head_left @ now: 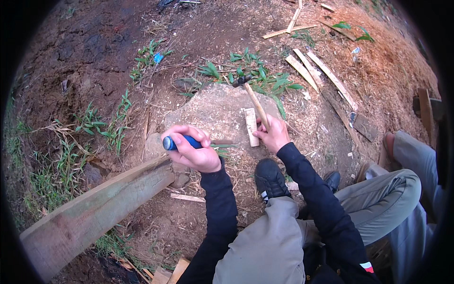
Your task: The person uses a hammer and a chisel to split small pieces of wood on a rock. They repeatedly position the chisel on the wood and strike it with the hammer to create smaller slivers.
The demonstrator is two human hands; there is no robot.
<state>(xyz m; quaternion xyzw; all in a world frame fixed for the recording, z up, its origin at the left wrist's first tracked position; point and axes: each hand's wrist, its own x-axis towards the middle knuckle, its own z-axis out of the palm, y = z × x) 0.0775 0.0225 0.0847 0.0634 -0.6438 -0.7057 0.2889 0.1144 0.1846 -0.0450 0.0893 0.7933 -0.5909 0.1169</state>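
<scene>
The left hand is closed around the blue handle of a chisel, whose blade lies flat, pointing toward a small pale wooden block on a flat grey stone. The right hand grips the wooden handle of a hammer, its dark head raised above the far edge of the stone. A thick timber beam lies left of the stone. Split wood strips lie beyond it to the right.
</scene>
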